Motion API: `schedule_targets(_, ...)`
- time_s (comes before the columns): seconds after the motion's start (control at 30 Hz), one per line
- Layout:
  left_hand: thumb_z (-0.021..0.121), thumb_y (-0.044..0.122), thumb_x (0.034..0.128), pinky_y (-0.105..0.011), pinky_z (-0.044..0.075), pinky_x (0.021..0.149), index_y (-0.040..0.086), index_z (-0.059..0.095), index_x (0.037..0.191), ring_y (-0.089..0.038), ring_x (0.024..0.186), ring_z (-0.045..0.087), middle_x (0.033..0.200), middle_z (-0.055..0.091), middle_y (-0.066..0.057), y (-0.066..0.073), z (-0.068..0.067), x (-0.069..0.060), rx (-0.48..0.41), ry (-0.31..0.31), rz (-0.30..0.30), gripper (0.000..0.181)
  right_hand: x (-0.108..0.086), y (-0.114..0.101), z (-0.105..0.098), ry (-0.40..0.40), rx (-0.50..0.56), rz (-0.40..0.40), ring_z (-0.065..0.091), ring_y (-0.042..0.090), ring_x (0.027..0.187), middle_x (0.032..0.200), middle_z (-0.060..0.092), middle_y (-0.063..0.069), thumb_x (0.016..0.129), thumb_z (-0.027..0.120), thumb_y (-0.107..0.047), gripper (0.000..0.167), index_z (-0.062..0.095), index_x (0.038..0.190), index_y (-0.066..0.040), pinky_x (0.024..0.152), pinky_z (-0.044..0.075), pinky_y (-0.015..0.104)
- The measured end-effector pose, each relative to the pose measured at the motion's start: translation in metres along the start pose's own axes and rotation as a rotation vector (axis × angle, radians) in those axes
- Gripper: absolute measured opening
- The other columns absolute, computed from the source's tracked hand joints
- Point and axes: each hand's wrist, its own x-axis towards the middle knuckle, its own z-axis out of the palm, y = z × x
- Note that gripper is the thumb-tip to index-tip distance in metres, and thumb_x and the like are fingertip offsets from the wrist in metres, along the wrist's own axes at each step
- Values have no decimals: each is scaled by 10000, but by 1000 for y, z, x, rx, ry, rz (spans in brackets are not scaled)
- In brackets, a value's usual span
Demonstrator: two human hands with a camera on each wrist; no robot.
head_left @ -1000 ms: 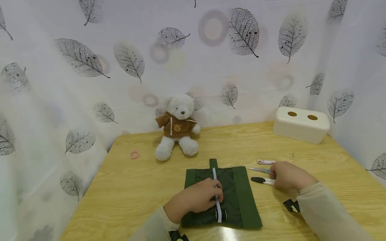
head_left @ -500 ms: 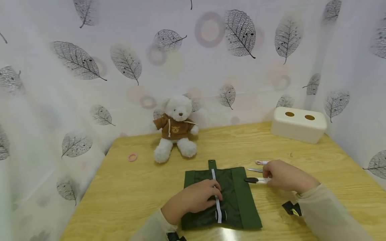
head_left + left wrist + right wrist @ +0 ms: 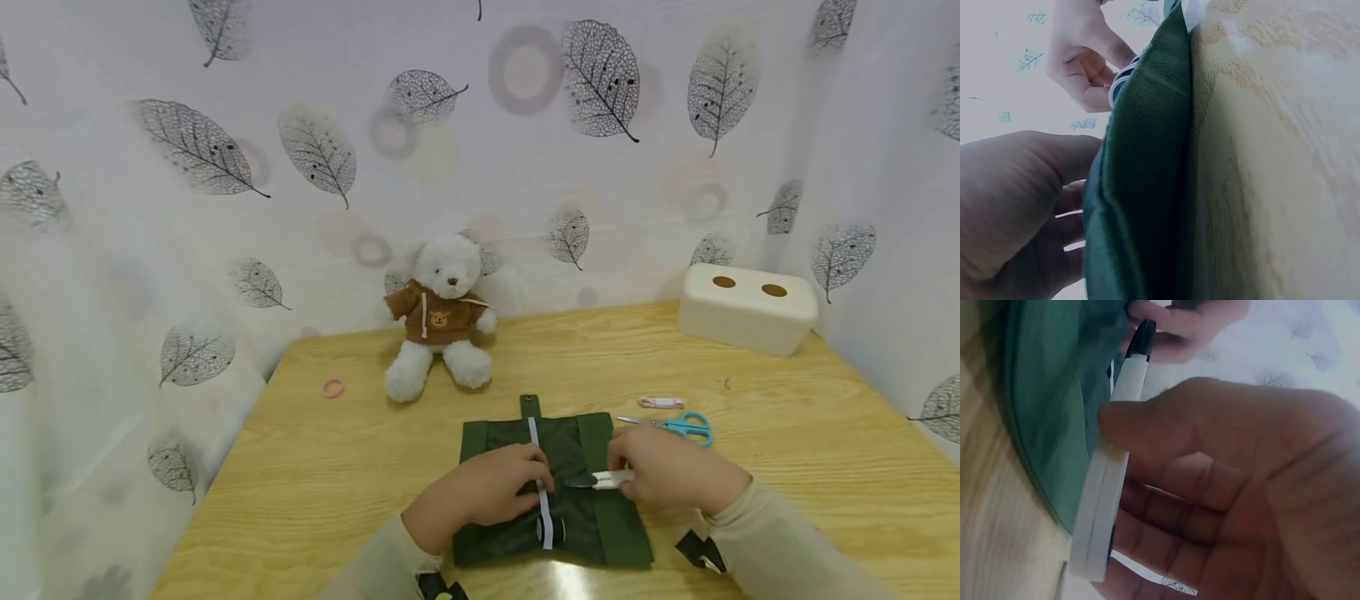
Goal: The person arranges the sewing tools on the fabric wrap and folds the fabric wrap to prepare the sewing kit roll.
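Note:
A dark green fabric organizer [image 3: 624,525] lies unfolded on the table, with a white elastic strip [image 3: 546,521] down its middle and a black spool [image 3: 556,531] under the strip's near end. My left hand [image 3: 483,492] rests on it, loosely bent fingertips at the strip; the left wrist view shows this hand [image 3: 1016,206] with its fingers spread, tips hidden behind the fabric. My right hand [image 3: 675,468] pinches a white tool with a black end [image 3: 611,479], held over the organizer's right half. In the right wrist view, the thumb presses on the tool's white body [image 3: 1094,512].
Blue-handled scissors [image 3: 686,427] and a small pink and white item [image 3: 662,402] lie beyond my right hand. A white teddy bear in a brown hoodie [image 3: 441,321] sits at the back, a pink ring [image 3: 333,387] to its left. A cream box [image 3: 746,310] stands back right.
My right hand has picked up the white tool and carried it left over the organizer, uncovering the scissors' blue handles. The left hand has stayed at the strip.

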Motion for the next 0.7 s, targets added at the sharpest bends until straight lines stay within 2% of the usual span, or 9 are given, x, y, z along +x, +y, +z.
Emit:
schedule_targets(0.2,643,218,1008,-202,490,882,262,699,1153,-45,1112,566,1298,555,71,2,-2,-1,-2,-13,-20,161,4,-7,7,-15,-17,-74,445,17,645,780,510,-130,803,768,-45,193,671,777,-210,564,418,234)
schedule_targets(0.47,646,228,1007,-199,495,861,264,694,1150,-27,1073,573,1266,565,83,2,-3,-1,-29,-24,-30,155,5,-10,10,-16,-30,-85,435,17,635,752,501,-132,776,755,-26,206,669,743,-211,552,409,226)
schedule_targets(0.7,643,233,1008,-211,494,883,248,692,1190,-31,1094,569,1263,565,83,2,-1,-2,-50,-23,-37,188,9,-18,15,-36,-52,-154,422,3,640,771,504,-145,802,764,-55,183,692,773,-220,563,403,214)
